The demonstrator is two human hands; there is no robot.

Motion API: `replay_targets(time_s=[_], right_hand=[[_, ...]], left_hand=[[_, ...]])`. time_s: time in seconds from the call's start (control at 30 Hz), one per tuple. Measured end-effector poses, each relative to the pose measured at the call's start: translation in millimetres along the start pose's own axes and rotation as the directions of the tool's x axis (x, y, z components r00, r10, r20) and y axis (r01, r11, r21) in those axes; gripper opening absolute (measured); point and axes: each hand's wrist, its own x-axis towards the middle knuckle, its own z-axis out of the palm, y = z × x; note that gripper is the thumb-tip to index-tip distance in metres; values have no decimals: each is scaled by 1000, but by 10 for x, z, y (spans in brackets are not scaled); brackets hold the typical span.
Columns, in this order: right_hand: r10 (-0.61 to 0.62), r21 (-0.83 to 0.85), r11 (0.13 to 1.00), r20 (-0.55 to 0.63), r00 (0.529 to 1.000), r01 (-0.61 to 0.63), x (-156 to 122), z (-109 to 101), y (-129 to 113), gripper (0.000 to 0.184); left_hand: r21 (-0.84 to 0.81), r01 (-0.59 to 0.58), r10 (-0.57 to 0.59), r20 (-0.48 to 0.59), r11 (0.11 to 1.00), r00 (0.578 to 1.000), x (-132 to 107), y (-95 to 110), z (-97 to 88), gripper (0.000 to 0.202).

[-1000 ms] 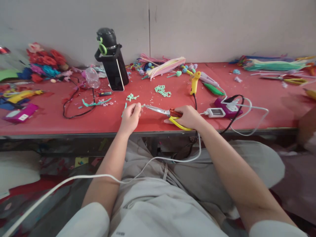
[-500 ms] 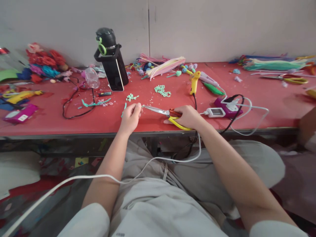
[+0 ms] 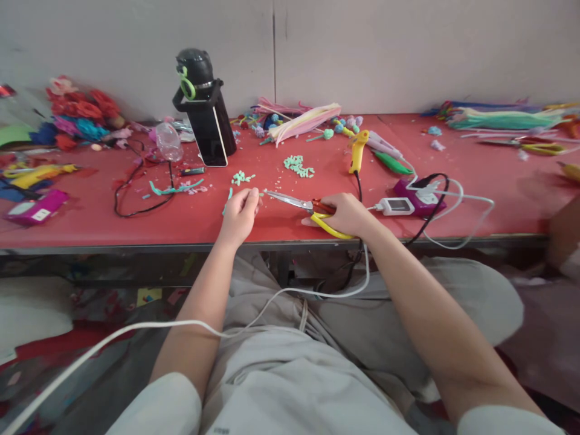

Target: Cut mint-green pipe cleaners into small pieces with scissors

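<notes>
My left hand (image 3: pixel 241 214) is closed in a pinch on a light-green pipe cleaner (image 3: pixel 229 196). One length of it shows behind the hand, and a tiny end pokes out past the fingertips. My right hand (image 3: pixel 347 214) grips scissors (image 3: pixel 290 200) with red and yellow handles. Their blades point left, the tips just short of the pinching fingers. Beyond the hands, on the red table (image 3: pixel 281 229), lie a small heap of cut green bits (image 3: pixel 241 177) and a larger heap of green bits (image 3: pixel 299 166).
A black bottle (image 3: pixel 229 124) stands at the back with a phone (image 3: pixel 208 136) against it. A yellow glue gun (image 3: pixel 357 152) and a purple power block (image 3: pixel 421 198) with cables are on the right. Pipe-cleaner bundles (image 3: pixel 308 122) lie by the wall. A white cable (image 3: pixel 290 291) crosses my lap.
The scissor tips have shifted very slightly away from the left fingertips. Both hands keep their grips and nearly the same places.
</notes>
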Motion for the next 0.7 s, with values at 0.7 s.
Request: replay_targets(time_s=[0.7], right_hand=[[5,-9,1000,10,1000,-5,7,-4,1,77]], left_hand=[[13,-17,18,-9,1000,1000,1,31,5,43]])
